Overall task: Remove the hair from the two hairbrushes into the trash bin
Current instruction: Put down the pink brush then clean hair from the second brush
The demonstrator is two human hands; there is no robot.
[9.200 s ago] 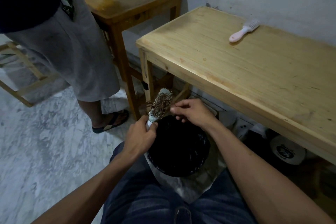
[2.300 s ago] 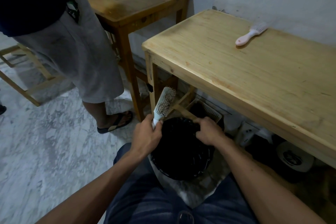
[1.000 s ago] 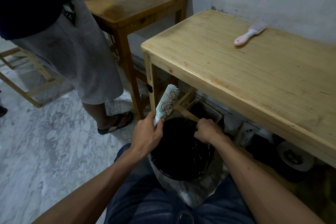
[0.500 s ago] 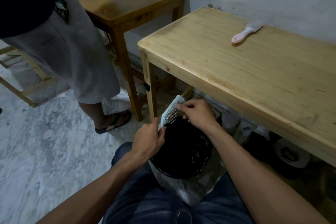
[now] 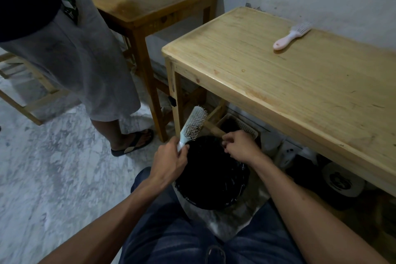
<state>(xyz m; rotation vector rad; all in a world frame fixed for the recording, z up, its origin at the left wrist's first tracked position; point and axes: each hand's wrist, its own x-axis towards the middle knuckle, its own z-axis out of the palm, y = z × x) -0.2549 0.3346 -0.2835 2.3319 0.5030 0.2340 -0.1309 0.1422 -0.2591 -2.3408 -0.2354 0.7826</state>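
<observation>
The left hand (image 5: 169, 159) grips 1 hairbrush (image 5: 192, 125) by its handle right over the black trash bin (image 5: 211, 174) – so pulled hair drops in – while the right hand (image 5: 240, 146), fingers pinched narrow, hovers above it.

Your right hand (image 5: 240, 146) pinch — contents too small to tell; trash bin (image 5: 211, 172) interior reads solid black.

2 hairbrushes: white one (image 5: 194, 125) held over bin, pink one (image 5: 291, 35) on table. 1 trash bin (image 5: 211, 172). 2 wooden tables: light (image 5: 300, 79), darker (image 5: 150, 0). 2 hands: left (image 5: 170, 162), right (image 5: 241, 146). 1 bystander (image 5: 64, 45).
</observation>
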